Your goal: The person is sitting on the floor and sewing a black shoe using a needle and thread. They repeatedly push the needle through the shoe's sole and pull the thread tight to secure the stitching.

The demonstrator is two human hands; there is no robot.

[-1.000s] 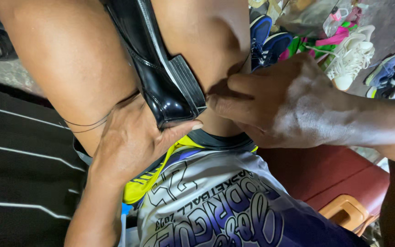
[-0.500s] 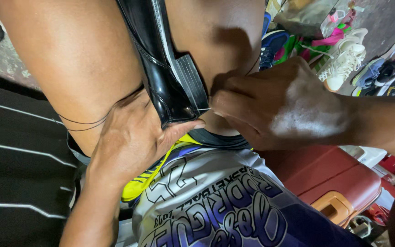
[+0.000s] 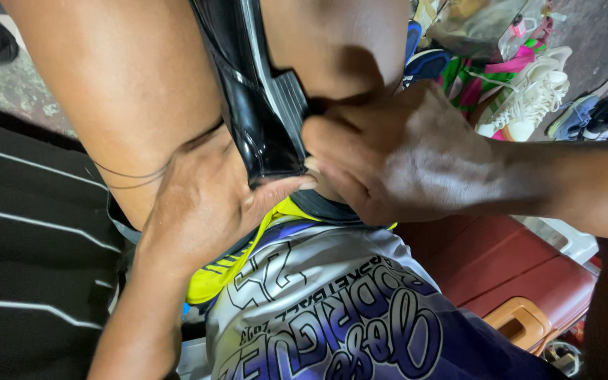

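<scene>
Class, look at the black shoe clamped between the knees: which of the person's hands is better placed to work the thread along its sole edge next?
Probably the right hand: its fingertips pinch at the black shoe beside the sole edge. The left hand braces the shoe from below, thread trailing beside it.

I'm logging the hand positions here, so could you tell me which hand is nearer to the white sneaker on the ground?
Right. The right hand pinches the glossy black shoe just left of the white sneaker; the left hand supports the shoe from farther away.

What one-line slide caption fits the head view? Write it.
Left hand steadies a glossy black shoe between the knees while right hand pinches its edge.
</scene>
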